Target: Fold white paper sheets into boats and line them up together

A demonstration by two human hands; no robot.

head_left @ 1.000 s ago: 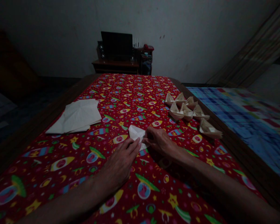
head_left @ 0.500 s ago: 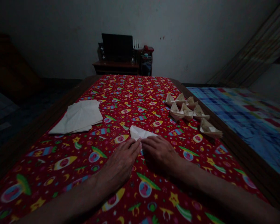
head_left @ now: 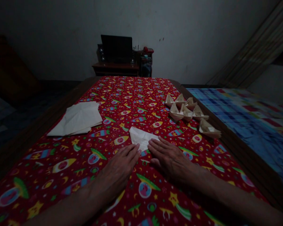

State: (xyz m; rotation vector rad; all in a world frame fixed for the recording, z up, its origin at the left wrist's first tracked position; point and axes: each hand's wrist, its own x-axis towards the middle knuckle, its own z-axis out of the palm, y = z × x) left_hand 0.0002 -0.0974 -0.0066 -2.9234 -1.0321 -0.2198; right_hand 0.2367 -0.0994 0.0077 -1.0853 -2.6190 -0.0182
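A long counter (head_left: 240,153) with dark wooden edges fills most of the view, and a red cloth (head_left: 136,94) printed with rockets, stars and saucers covers its middle. Beyond its right edge lies a blue checked sheet (head_left: 231,116) with multicoloured patches. Past the far end, a brown stand (head_left: 118,67) carries a dark monitor (head_left: 116,48).

On the right of the cloth sit seven folded paper forms (head_left: 175,113), the only containers: six grouped in two uneven rows, one nearer the person. They have raised points and open hollows; pale patches show inside, but it is too dark to tell whether these are folds or separate pieces. On the left lies a stack of pale paper sheets (head_left: 79,119), its edges slightly fanned.

The right hand (head_left: 171,158) lies with its grip open, fingers extended over the right part of the folded white paper (head_left: 141,137). The left hand (head_left: 124,163) also has an open grip, its fingertips touching the paper's lower left edge. Half a second ago the two hands' fingertips met near the paper's lower edge; now they are apart, with more of the paper showing between them. The paper, the smallest of these, lies near the cloth's centre, between the stack and the folded forms.
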